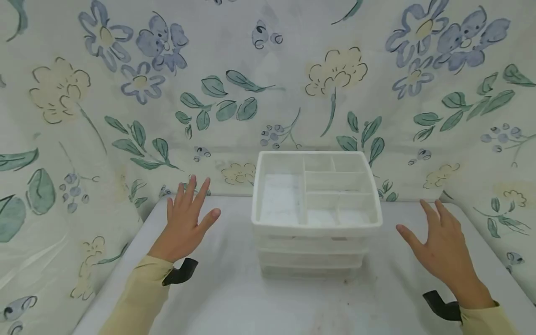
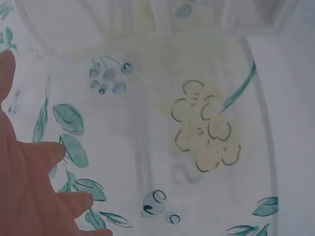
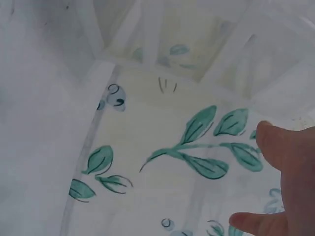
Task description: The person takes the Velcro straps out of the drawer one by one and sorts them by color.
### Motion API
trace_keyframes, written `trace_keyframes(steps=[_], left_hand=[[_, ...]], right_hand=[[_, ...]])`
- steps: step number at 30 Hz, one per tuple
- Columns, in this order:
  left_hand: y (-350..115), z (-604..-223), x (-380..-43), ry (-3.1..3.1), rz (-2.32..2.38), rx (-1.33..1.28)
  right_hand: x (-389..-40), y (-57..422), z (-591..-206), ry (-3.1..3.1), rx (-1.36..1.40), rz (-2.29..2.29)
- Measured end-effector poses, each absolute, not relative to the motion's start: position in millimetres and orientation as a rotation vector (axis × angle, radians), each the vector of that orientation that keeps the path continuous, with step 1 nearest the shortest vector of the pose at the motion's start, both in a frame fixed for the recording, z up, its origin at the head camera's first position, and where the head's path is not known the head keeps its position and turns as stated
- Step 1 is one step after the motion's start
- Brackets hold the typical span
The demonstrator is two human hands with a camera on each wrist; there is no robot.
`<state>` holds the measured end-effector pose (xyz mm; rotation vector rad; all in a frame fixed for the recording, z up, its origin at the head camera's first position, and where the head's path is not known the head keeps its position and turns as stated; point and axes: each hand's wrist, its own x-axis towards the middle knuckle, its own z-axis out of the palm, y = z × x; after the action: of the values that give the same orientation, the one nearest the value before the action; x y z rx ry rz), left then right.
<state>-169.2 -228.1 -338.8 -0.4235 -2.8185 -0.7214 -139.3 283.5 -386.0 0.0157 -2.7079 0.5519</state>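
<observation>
A white plastic drawer organizer stands upright on the table, its divided top tray showing several compartments and stacked drawers below. To its left my left hand hovers with fingers spread, apart from it and holding nothing. On the other side my right hand is likewise spread and holds nothing. In the left wrist view, part of the organizer shows along the top, with the left hand at the left edge. The right wrist view has the organizer across the top and the right hand at the right.
The white table has a few small dark specks in front of the organizer. Behind it and along both sides hangs a floral-patterned sheet. A black strap piece sticks out at the left wrist, another at the right.
</observation>
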Motion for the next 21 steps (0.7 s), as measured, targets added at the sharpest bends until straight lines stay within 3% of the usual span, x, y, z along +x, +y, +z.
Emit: trace_keyframes(steps=[10,21], left_hand=[[-203.3,-318.5,-172.5,-2.634,-0.914,-0.665],[-183.6,-312.4,-176.1,-2.597,-0.995,-0.741]], right_hand=[[-108.8,250.5,-374.8,-2.556,0.06,0.819],[-87.8,225.8,-376.2,-2.54,0.034,0.867]])
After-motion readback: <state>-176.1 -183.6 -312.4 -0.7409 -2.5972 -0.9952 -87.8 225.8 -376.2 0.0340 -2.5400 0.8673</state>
